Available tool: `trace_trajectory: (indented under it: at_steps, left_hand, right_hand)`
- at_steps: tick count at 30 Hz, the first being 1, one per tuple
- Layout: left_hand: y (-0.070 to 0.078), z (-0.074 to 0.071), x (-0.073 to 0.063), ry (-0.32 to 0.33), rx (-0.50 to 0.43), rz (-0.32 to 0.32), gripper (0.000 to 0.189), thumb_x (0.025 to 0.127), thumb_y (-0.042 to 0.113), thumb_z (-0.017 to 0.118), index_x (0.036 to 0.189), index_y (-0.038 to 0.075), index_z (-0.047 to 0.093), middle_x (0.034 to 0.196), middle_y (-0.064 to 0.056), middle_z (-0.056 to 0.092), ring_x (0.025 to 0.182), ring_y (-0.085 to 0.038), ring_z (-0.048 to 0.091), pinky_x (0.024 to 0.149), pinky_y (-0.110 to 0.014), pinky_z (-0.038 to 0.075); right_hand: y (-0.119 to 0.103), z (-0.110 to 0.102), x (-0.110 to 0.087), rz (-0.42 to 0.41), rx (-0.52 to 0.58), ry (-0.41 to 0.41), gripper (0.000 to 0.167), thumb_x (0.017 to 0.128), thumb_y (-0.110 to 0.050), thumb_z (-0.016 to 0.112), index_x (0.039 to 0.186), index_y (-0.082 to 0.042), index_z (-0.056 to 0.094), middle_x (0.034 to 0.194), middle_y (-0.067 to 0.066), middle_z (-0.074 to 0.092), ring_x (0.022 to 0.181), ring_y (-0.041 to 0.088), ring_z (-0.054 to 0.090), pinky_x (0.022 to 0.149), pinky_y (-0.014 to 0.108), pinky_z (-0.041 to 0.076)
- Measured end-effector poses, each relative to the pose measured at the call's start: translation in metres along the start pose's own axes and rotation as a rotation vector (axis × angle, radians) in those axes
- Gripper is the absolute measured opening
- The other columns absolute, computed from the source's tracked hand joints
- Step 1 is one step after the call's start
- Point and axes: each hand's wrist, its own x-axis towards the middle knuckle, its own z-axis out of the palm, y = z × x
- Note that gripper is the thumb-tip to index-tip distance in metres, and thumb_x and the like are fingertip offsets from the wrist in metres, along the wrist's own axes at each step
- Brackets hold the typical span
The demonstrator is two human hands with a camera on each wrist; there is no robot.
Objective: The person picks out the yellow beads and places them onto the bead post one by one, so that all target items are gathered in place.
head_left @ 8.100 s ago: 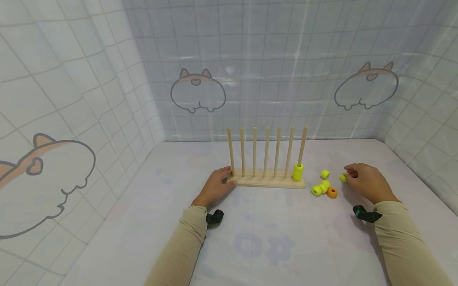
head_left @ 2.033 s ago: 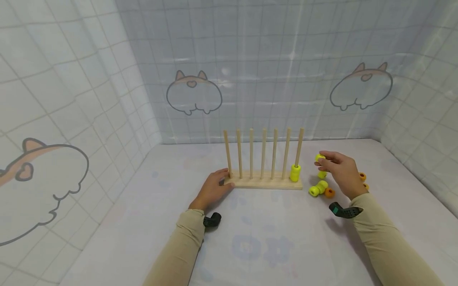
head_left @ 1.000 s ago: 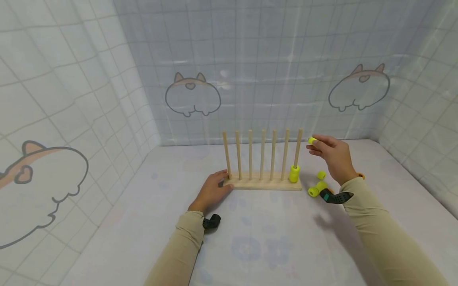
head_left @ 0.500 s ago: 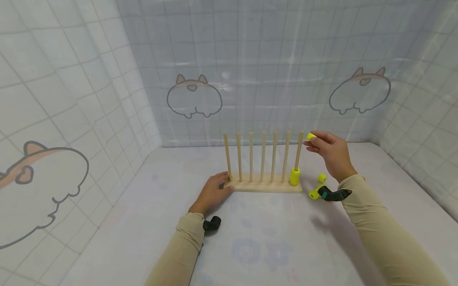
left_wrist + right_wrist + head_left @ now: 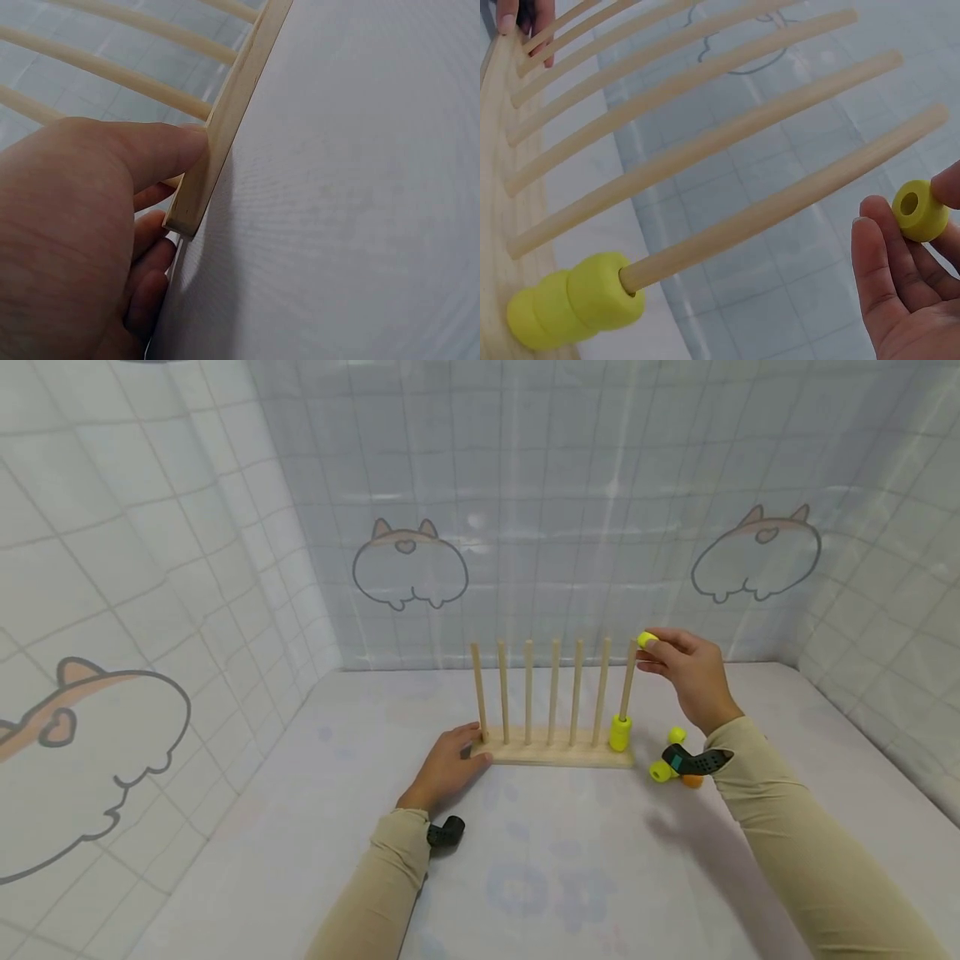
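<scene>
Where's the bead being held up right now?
In the head view, the yellow bead is toward the right, in the grip of the right hand, beside the top of the rightmost peg.

Grid-lined backdrop (image 5: pixel 570 485) bearing animal drawings (image 5: pixel 410 570); pale tabletop (image 5: pixel 337 735).

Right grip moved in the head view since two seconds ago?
Yes: the right grip has moved up and left against the rightmost peg, bringing its yellow bead beside the peg's top.

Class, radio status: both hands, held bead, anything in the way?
Left hand holding wooden base. Right hand pinching yellow bead near tip of rightmost peg, not threaded. Three beads at its foot; tip unobstructed.
</scene>
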Motion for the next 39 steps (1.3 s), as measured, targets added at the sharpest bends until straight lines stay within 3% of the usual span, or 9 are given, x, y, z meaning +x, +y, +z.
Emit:
trace_trajectory:
  at_steps: [10,20,28,39]
  left_hand:
    - [0.001,-0.001,0.001,0.006,-0.005,0.013,0.048,0.094,0.025,0.068,0.135,0.001,0.062,0.15,-0.013,0.049,0.14,-0.037,0.039,0.117,-0.05,0.029]
    - [0.0,0.0,0.0,0.016,0.009,0.031,0.049,0.094,0.025,0.068,0.135,-0.001,0.061,0.149,-0.014,0.05,0.138,-0.038,0.042,0.116,-0.05,0.031]
    - [0.001,0.0,-0.002,0.014,-0.008,0.019,0.05,0.094,0.026,0.069,0.136,0.0,0.061,0.149,-0.013,0.05,0.139,-0.037,0.041,0.116,-0.051,0.03]
    - [0.001,0.001,-0.003,0.01,-0.011,-0.003,0.051,0.094,0.028,0.068,0.137,0.0,0.06,0.15,-0.011,0.05,0.14,-0.037,0.04,0.116,-0.052,0.029]
  right_hand:
    - [-0.008,0.005,0.006,-0.033,0.012,-0.011,0.041,0.099,-0.022,0.065,0.129,0.005,0.061,0.116,0.017,0.065,0.098,0.019,0.069,0.086,0.027,0.057]
    - [-0.019,0.009,0.006,-0.101,-0.024,-0.055,0.037,0.098,-0.021,0.067,0.125,0.004,0.064,0.11,0.011,0.07,0.099,0.021,0.07,0.086,0.026,0.057]
    - [-0.024,0.013,0.003,-0.158,-0.144,-0.092,0.034,0.099,-0.02,0.066,0.123,0.003,0.066,0.107,0.009,0.072,0.098,0.024,0.071,0.085,0.027,0.057]
    - [-0.026,0.014,0.0,-0.164,-0.247,-0.088,0.034,0.1,-0.02,0.063,0.128,0.001,0.064,0.111,0.009,0.07,0.098,0.015,0.071,0.085,0.024,0.057]
